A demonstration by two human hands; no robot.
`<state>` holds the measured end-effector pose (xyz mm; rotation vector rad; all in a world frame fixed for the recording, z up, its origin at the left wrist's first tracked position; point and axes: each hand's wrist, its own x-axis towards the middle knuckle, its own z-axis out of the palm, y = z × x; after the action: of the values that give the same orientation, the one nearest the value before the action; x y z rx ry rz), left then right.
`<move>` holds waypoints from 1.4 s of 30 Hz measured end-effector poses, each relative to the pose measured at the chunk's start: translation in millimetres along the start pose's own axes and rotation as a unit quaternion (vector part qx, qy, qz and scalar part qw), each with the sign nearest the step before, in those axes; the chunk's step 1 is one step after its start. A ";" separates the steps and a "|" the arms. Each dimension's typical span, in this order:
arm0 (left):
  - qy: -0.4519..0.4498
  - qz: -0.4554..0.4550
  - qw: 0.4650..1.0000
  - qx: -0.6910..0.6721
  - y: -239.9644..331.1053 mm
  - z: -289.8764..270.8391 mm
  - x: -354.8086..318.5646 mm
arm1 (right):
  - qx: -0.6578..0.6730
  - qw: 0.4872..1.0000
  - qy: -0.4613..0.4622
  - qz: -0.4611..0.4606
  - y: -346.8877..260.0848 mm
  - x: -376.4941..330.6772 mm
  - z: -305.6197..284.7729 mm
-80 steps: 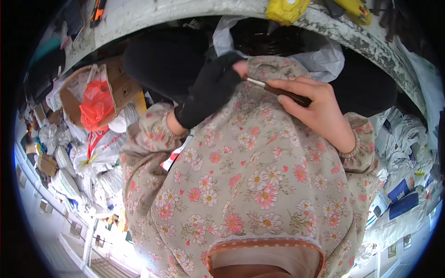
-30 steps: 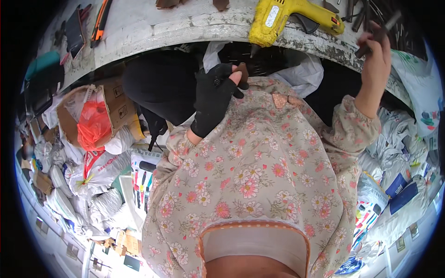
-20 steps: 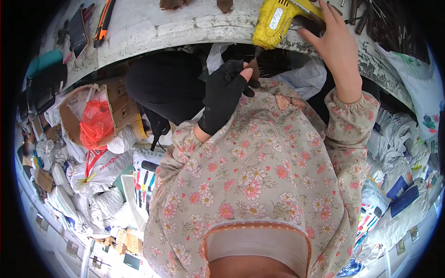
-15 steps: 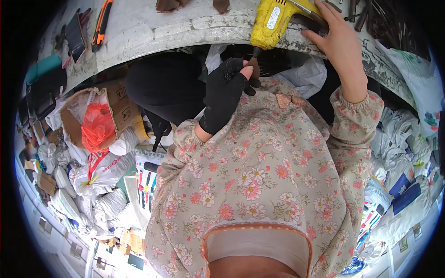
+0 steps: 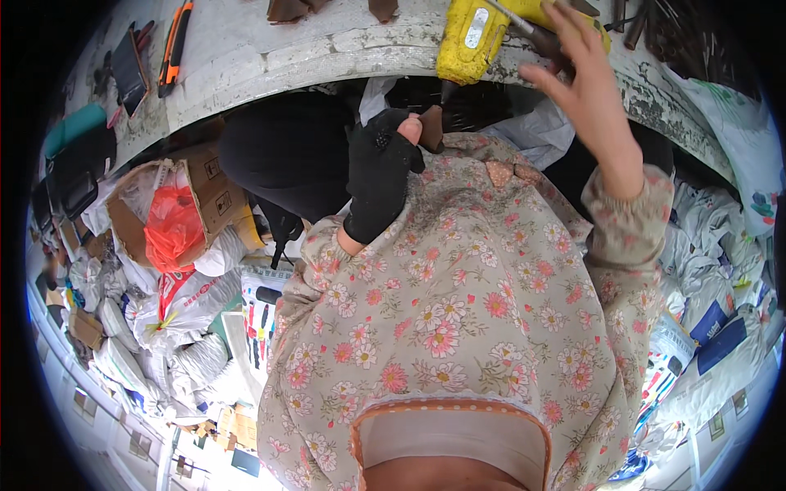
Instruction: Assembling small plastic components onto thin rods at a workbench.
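Note:
My left hand [image 5: 385,155], in a black fingerless glove, pinches a small brown leather-like piece [image 5: 431,128] between thumb and fingers. The piece sits just below the nozzle of a yellow glue gun [image 5: 465,53], which lies on the worktable with its tip over the front edge. Bare and with fingers spread, my right hand [image 5: 591,102] is beside the rear part of the glue gun. Its fingertips overlap the gun in the picture; whether they touch it I cannot tell.
Brown scraps [image 5: 288,10] and an orange-and-black cutter [image 5: 174,49] lie on the worktable [image 5: 352,53]. Dark thin sticks [image 5: 696,37] are piled at the far right. A cardboard box [image 5: 214,192] with a red bag stands left, below the table, near white bags [image 5: 192,360].
My left hand has drawn the brown piece slightly left and away from the nozzle. My right hand's fingers have moved off the glue gun's grip, and the hand sits lower.

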<state>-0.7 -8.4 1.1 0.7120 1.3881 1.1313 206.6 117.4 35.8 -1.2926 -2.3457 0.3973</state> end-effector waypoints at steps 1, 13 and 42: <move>-0.005 -0.004 0.999 -0.035 5.3 0.9 1.7 | 0.083 0.995 0.038 -0.051 0.9 -6.2 3.9; -0.062 -0.218 0.906 -0.358 23.6 5.8 9.0 | 0.349 0.914 -0.201 0.046 -59.1 -59.6 -35.8; 0.007 -0.039 0.999 0.001 35.8 2.0 -6.4 | 0.234 0.941 -0.242 0.025 -79.3 -43.9 -32.1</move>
<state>-4.6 -1.2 36.5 0.6473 1.4167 1.0749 185.6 39.9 88.6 -1.1069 -2.3682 1.3313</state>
